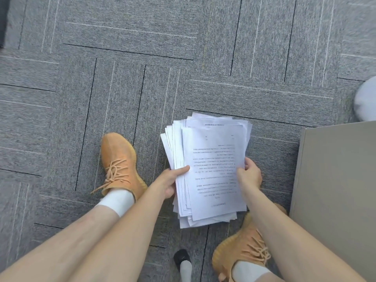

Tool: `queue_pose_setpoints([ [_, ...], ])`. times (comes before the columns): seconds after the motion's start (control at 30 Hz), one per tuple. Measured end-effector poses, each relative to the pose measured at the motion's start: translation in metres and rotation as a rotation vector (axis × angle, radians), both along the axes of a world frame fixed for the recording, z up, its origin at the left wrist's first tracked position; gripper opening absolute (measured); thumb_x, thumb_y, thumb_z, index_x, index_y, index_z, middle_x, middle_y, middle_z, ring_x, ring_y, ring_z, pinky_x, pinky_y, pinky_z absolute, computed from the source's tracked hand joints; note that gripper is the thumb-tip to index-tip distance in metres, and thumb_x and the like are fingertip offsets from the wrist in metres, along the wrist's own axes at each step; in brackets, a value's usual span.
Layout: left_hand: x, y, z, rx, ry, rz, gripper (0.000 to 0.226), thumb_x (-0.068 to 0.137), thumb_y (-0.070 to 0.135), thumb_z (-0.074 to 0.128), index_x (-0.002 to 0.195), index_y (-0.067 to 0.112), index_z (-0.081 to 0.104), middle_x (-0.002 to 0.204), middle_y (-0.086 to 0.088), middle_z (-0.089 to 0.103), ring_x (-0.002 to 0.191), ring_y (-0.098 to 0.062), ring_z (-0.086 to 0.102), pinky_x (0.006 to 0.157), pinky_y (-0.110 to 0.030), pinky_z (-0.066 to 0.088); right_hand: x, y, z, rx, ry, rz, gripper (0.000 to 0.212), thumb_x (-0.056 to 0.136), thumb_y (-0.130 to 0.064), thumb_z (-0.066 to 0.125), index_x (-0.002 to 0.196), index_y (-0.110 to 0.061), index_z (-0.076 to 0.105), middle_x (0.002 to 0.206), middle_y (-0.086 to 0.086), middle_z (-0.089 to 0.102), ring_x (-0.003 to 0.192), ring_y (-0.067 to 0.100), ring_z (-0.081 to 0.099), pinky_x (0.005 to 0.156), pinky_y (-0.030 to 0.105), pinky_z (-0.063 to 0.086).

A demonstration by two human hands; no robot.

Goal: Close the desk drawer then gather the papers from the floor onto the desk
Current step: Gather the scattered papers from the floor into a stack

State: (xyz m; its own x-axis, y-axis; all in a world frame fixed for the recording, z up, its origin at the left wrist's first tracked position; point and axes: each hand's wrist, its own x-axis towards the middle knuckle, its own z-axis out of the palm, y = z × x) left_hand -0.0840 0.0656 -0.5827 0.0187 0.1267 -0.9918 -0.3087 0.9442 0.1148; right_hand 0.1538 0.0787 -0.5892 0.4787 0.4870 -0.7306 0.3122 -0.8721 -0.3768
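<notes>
A loose stack of white printed papers (211,151) is held over the grey carpet, its sheets fanned unevenly at the edges. My left hand (168,182) grips the stack's left edge, thumb on top. My right hand (249,174) grips the right edge, fingers curled around it. The beige cabinet side of the desk (333,190) stands at the right; no drawer front or desk top shows.
Grey carpet tiles (142,58) with dark and light lines cover the floor. My two orange shoes (120,163) stand either side of the stack. A chair leg with a black castor (182,259) is at the bottom. A pale rounded object (366,98) sits at the right edge.
</notes>
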Motion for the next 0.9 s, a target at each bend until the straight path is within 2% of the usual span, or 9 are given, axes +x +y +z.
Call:
queue_pose_setpoints([
  [0.1,0.008,-0.004,0.006,0.068,0.025,-0.206,0.044,0.08,0.003,0.075,0.122,0.001,0.062,0.124,-0.016,0.068,0.105,-0.029,0.066,0.095,-0.043,0.052,0.003,0.002,0.005,-0.036,0.096,-0.028,0.051,0.091,-0.01,0.053,0.138,-0.031,0.056,0.109,0.0,0.069,0.097,0.023,0.064,0.08,0.037,0.054],
  [0.17,0.015,-0.004,0.008,0.109,0.108,-0.321,0.044,0.083,0.001,0.071,0.126,0.001,0.059,0.125,-0.016,0.066,0.106,-0.03,0.064,0.096,-0.042,0.052,0.004,-0.001,0.006,-0.063,0.149,-0.052,0.054,0.09,-0.014,0.059,0.141,-0.03,0.053,0.107,0.002,0.068,0.099,0.026,0.066,0.084,0.044,0.058],
  [0.23,0.015,-0.002,0.011,0.105,0.124,-0.343,0.044,0.084,0.001,0.069,0.127,0.0,0.057,0.125,-0.016,0.065,0.111,-0.032,0.064,0.098,-0.046,0.051,0.005,-0.001,0.01,-0.07,0.166,-0.02,0.053,0.089,-0.016,0.061,0.14,-0.029,0.054,0.107,0.005,0.069,0.099,0.027,0.067,0.085,0.046,0.058],
  [0.4,-0.001,0.01,0.034,0.088,0.012,-0.288,0.04,0.085,-0.005,0.067,0.124,-0.001,0.06,0.123,-0.018,0.067,0.106,-0.033,0.067,0.094,-0.049,0.053,0.006,0.004,0.03,-0.118,0.176,0.076,0.04,0.089,-0.021,0.06,0.129,-0.02,0.057,0.114,0.002,0.067,0.1,0.024,0.061,0.086,0.037,0.047],
  [0.5,-0.011,0.026,0.065,0.126,-0.04,-0.255,0.037,0.085,-0.007,0.066,0.121,-0.001,0.063,0.122,-0.021,0.068,0.109,-0.036,0.066,0.097,-0.054,0.05,-0.001,0.017,0.059,-0.146,0.294,-0.082,0.03,0.086,-0.024,0.06,0.115,-0.013,0.057,0.111,0.006,0.068,0.093,0.027,0.064,0.088,0.043,0.053],
  [0.57,-0.017,0.043,0.095,0.168,-0.045,-0.264,0.039,0.084,-0.007,0.065,0.124,-0.003,0.063,0.121,-0.021,0.068,0.111,-0.037,0.065,0.1,-0.055,0.048,-0.005,0.034,0.09,-0.115,0.349,-0.123,0.026,0.087,-0.016,0.058,0.112,-0.008,0.06,0.097,0.009,0.069,0.082,0.029,0.065,0.079,0.04,0.054],
  [0.67,-0.025,0.07,0.156,0.257,-0.021,-0.281,0.038,0.083,-0.006,0.066,0.121,-0.007,0.063,0.116,-0.023,0.07,0.111,-0.039,0.065,0.1,-0.054,0.048,-0.011,0.062,0.154,0.025,0.402,-0.094,0.027,0.087,0.0,0.055,0.112,-0.003,0.065,0.095,0.016,0.073,0.077,0.032,0.069,0.072,0.039,0.058],
  [0.77,-0.029,0.095,0.24,0.391,0.006,-0.297,0.03,0.085,-0.003,0.066,0.115,-0.005,0.065,0.091,-0.015,0.075,0.092,-0.034,0.069,0.097,-0.05,0.051,-0.013,0.085,0.241,0.194,0.443,0.009,0.019,0.089,0.005,0.054,0.1,-0.006,0.065,0.097,0.017,0.073,0.075,0.028,0.069,0.064,0.034,0.058],
  [0.9,-0.028,0.113,0.366,0.619,0.046,-0.273,0.04,0.087,0.008,0.069,0.124,-0.006,0.062,0.118,-0.023,0.069,0.095,-0.033,0.069,0.089,-0.048,0.057,-0.008,0.095,0.386,0.511,0.441,0.1,0.024,0.082,0.005,0.06,0.103,-0.005,0.066,0.101,0.02,0.074,0.072,0.019,0.07,0.065,0.029,0.059],
])
